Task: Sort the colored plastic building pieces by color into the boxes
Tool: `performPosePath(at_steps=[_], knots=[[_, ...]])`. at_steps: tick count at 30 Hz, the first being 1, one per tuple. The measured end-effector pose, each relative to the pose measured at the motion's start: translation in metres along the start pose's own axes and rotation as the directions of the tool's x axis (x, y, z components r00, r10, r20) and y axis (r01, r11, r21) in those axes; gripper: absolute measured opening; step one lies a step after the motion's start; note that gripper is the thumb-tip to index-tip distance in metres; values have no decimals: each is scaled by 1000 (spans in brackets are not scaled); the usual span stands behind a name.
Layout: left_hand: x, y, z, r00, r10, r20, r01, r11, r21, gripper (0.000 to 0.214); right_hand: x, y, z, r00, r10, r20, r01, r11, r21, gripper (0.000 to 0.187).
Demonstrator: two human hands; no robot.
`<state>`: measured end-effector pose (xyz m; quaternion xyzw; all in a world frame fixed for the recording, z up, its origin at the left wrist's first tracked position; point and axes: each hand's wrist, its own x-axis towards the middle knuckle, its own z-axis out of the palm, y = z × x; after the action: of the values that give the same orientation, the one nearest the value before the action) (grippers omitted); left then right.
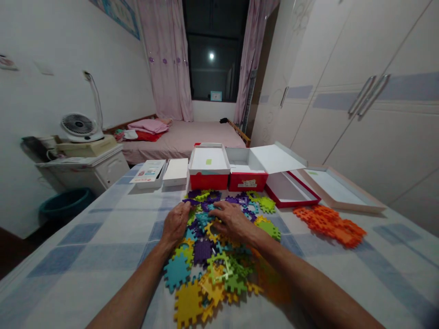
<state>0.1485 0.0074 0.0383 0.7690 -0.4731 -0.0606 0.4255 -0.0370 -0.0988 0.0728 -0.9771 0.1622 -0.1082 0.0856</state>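
A heap of toothed plastic building pieces in purple, teal, yellow and green lies in front of me. At its left edge my left hand is closed, with a purple toothed piece showing at its fingertips; the grip itself is partly hidden. My right hand rests over the middle of the heap, fingers apart and touching pieces, with none visibly gripped. Nearest to me lie a yellow square piece and a teal one. A group of orange pieces sits apart on the right.
Behind the heap stand two red-and-white boxes, one with its flap raised. Small white boxes are to their left. A red-edged tray and a shallow box lid lie at right on the checked cloth.
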Motion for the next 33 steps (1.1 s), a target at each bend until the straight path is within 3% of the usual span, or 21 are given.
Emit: performPosePath(at_steps=[5, 8, 11, 15, 21, 25, 28, 33], knots=[[1, 2, -1, 999, -33, 24, 33, 999, -13, 55, -57, 35, -30, 977, 208, -47, -206, 978, 46, 27], [0, 3, 0, 999, -47, 21, 48, 999, -7, 56, -94, 41, -35, 921, 387, -34, -386, 922, 33, 29], [1, 1, 0, 999, -45, -4, 45, 998, -32, 58, -108, 39, -33, 901, 433, 21, -434, 898, 80, 29], [3, -5, 0, 998, -32, -48, 29, 997, -72, 57, -89, 43, -31, 893, 449, -27, -442, 888, 122, 29], [6, -15, 1, 994, -12, -108, 3, 996, -85, 53, -54, 52, -19, 881, 473, -12, -473, 881, 4, 33], [7, -14, 2, 995, 6, -103, -14, 996, -84, 52, -58, 55, -7, 884, 466, -41, -453, 874, 176, 25], [7, -11, 2, 994, 1, -110, -10, 996, -83, 53, -55, 67, -12, 874, 483, -48, -448, 840, 307, 20], [6, -9, 2, 993, -2, -122, -7, 997, -78, 53, -22, 92, -27, 882, 456, -118, -436, 886, 159, 25]])
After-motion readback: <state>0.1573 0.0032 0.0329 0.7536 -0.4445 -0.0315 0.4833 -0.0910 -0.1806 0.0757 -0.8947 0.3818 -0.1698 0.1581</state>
